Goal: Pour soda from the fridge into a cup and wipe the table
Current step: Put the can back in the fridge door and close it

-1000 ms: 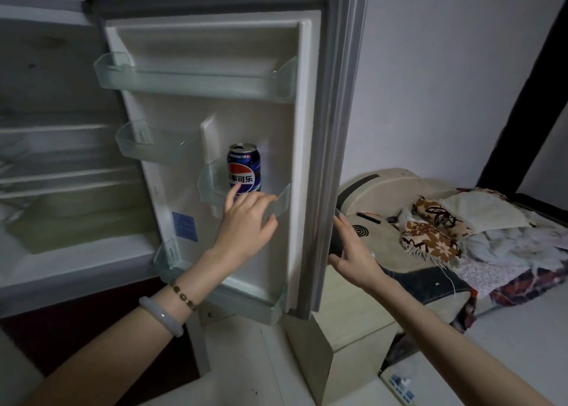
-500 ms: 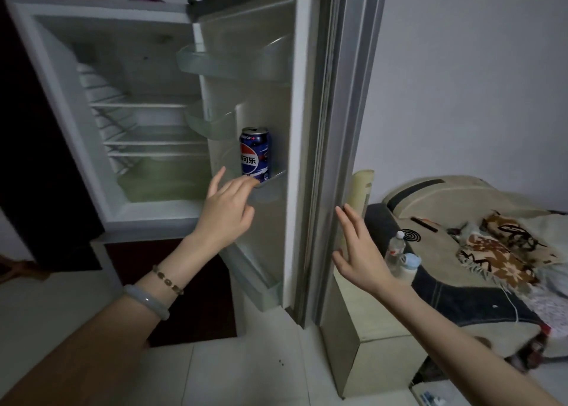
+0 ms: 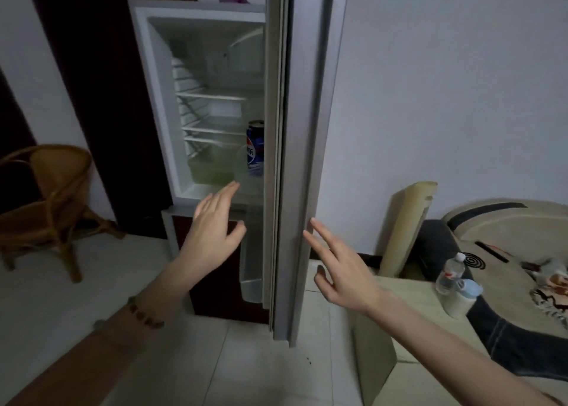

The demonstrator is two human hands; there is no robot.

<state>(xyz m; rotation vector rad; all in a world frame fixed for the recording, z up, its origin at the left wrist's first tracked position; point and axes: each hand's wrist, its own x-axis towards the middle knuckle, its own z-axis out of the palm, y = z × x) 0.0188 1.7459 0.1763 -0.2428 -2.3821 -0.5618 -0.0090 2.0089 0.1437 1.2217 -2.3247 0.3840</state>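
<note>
At frame centre the soda can (image 3: 255, 149) stands in the fridge door (image 3: 302, 159) shelf; a chair (image 3: 46, 202) sits far left, a water bottle (image 3: 450, 273) lower right.

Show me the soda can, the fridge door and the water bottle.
soda can (image 3: 255, 147): head view, on its blue printed side.
fridge door (image 3: 309, 129): head view, on its grey outer edge.
water bottle (image 3: 450, 274): head view, on its clear body.
</note>
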